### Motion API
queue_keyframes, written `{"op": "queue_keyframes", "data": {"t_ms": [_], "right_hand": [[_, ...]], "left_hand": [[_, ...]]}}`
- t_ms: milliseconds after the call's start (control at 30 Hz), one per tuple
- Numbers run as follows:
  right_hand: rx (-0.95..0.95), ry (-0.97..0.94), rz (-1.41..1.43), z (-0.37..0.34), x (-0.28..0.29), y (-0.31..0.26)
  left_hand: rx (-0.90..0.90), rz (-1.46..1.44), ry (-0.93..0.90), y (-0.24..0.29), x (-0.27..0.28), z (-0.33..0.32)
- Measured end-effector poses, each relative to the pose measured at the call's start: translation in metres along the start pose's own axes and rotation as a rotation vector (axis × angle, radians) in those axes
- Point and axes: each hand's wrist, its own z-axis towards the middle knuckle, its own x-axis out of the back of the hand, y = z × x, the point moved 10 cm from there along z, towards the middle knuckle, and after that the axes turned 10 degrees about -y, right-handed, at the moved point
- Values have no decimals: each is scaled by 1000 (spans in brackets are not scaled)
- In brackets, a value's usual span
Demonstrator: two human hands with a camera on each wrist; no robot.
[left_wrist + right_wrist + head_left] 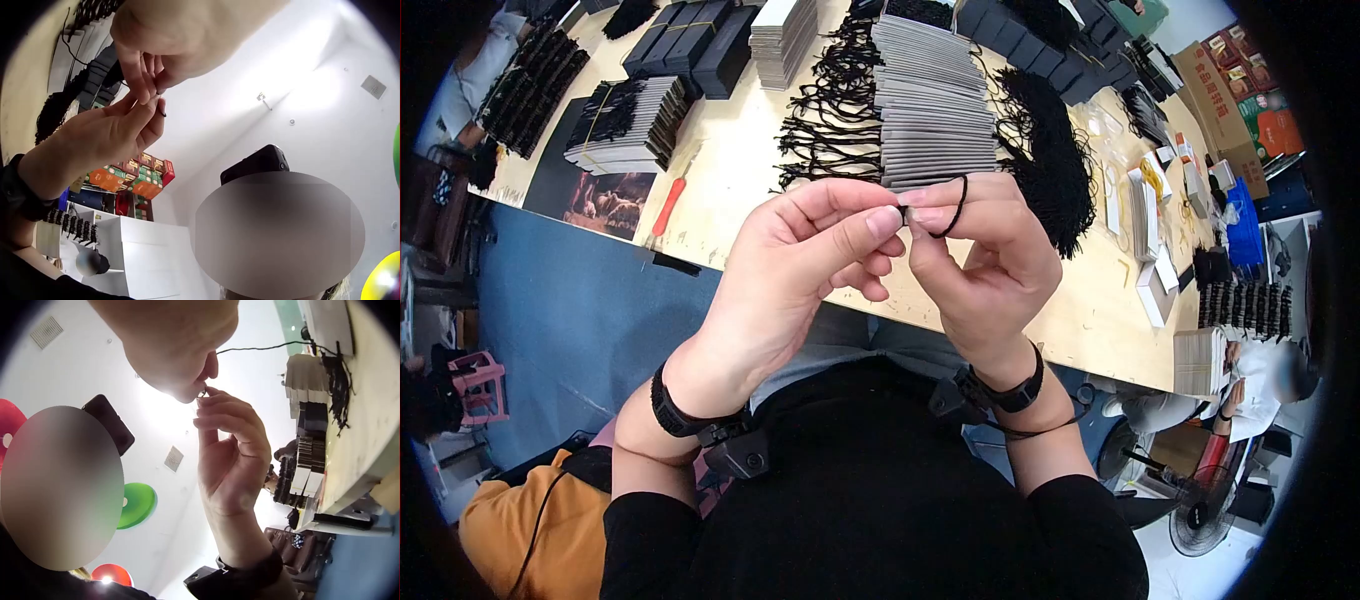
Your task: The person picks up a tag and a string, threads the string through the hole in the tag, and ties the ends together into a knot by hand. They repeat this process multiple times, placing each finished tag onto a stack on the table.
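Note:
Both hands meet over the near edge of the table, fingertips close together. A thin black cord (962, 205) loops over the fingers of the right hand (990, 260), which pinches it between thumb and forefinger. The left hand (775, 260) pinches a short bit of the same cord between thumb and forefinger, its other fingers loosely bent. In the right wrist view a black cord (256, 348) stretches from the right hand toward the table. Just beyond the hands lies a long row of grey flat pieces (935, 110) with black knotted cords (830, 120) along the left side.
A heap of black cords (1045, 150) lies right of the row. To the left are a red-handled tool (668, 207), a bundle of corded pieces (625, 125) and dark boxes (690, 45). White boxes (1157, 290) stand at the right edge. A fan (1200, 510) is below right.

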Motion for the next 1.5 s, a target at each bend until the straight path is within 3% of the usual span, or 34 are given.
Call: {"op": "queue_keyframes", "data": {"t_ms": [167,300,367,400,433,500,667,767,900,1000,1100,1167,1200,1267,1333,1367,1433,1500], "right_hand": [[167,-58,-220,3,-5,-21],[67,-91,-184,-1,-8,-18],[-207,80,290,-9,-1,14],[-289,69,422,-10,-2,22],[-288,72,423,-12,-2,22],[-423,96,838,-27,-16,41],[-467,116,1123,-40,-22,49],[-549,248,1490,-43,-8,64],[-466,564,1600,-48,67,98],[-441,642,1560,-60,112,118],[-397,640,1479,-66,131,117],[-391,650,1449,-68,133,115],[-514,643,1246,-74,130,117],[-708,536,951,-77,107,111],[-781,284,863,-69,58,98],[-869,68,843,-69,22,90],[-1033,-336,1008,-79,-56,66],[-1124,-457,1261,-82,-102,48]], "left_hand": [[-43,59,-2,2,4,0],[-191,157,17,14,0,-2],[-221,101,21,13,5,-1],[-253,44,25,14,7,-1],[-253,47,23,14,4,-2],[-216,-57,58,8,3,-3],[-158,-107,4,-1,8,3],[-191,-92,66,1,32,6],[-270,-137,161,11,67,-5],[-316,-121,180,18,91,-19],[-354,-67,283,23,107,-33],[-363,-37,260,25,108,-36],[-342,19,276,25,106,-35],[-309,138,292,26,97,-36],[-268,225,239,26,80,-30],[-240,281,265,28,70,-28],[-264,400,212,33,50,-25],[-281,467,181,35,32,-26]]}}
